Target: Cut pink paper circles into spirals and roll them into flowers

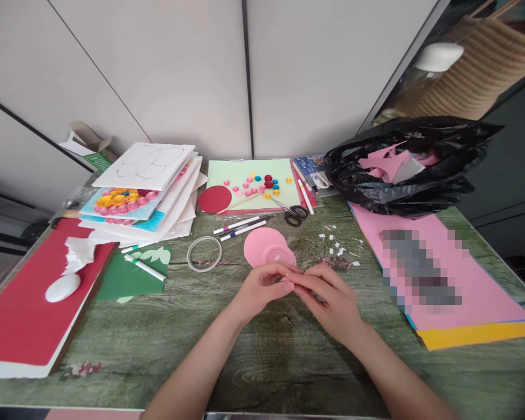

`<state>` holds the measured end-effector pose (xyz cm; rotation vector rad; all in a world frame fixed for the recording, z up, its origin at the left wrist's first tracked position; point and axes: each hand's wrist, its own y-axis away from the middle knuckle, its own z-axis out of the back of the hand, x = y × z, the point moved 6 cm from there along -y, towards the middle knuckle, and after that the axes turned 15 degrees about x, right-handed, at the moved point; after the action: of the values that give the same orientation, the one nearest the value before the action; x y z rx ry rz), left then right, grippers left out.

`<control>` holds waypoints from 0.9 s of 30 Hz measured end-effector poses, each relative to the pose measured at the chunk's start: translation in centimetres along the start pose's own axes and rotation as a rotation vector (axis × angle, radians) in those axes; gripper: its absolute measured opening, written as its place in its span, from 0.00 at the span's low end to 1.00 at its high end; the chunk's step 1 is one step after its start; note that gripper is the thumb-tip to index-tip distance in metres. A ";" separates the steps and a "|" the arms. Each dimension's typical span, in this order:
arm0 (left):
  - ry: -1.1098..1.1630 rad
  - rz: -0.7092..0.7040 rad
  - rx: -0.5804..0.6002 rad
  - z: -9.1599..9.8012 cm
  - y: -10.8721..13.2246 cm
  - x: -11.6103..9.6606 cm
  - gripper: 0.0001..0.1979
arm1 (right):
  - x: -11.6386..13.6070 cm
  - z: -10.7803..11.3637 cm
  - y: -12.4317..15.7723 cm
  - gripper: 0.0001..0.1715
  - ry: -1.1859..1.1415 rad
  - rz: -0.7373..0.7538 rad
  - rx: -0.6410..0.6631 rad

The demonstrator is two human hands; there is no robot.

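1. Centre of the action: the left hand (262, 290) and the right hand (330, 297) meet, thumbs and forefingers pinching a small pink paper piece (284, 279) (mostly hidden by those very fingers) over a green, wood-patterned table (284, 361).
2. Just beyond the fingertips, a flat pink paper disc (260, 241) lies on the table, a smaller rounded pink paper shape (284, 255) overlapping its lower right edge.
3. To its left, a pale ring-shaped tape roll (205, 270) lies flat.
4. Farther back, black-handled scissors (289, 211) point toward a pale green sheet (221, 173) dotted with small multicoloured paper coils (268, 182).
5. Back right, a black plastic bag (389, 198) holds pink paper scraps (394, 165).
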<state>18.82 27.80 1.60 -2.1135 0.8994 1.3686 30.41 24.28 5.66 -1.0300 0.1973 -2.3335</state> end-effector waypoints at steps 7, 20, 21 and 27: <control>-0.066 0.011 -0.020 0.1 0.1 0.0 0.04 | -0.3 -0.3 0.1 0.22 -0.021 0.020 0.038; -0.261 0.098 0.034 0.0 0.1 0.2 0.11 | -0.9 0.2 -0.4 0.11 -0.005 -0.070 0.141; -0.263 0.100 0.041 -0.1 0.1 0.2 0.11 | -0.9 0.3 -0.4 0.10 -0.006 -0.076 0.122; -0.246 0.104 0.037 -0.2 0.2 0.3 0.11 | -0.6 0.4 -0.6 0.06 -0.045 -0.066 0.068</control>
<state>18.89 27.46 1.42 -1.8427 0.9353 1.6094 30.76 25.19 5.80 -1.0691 0.0668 -2.3568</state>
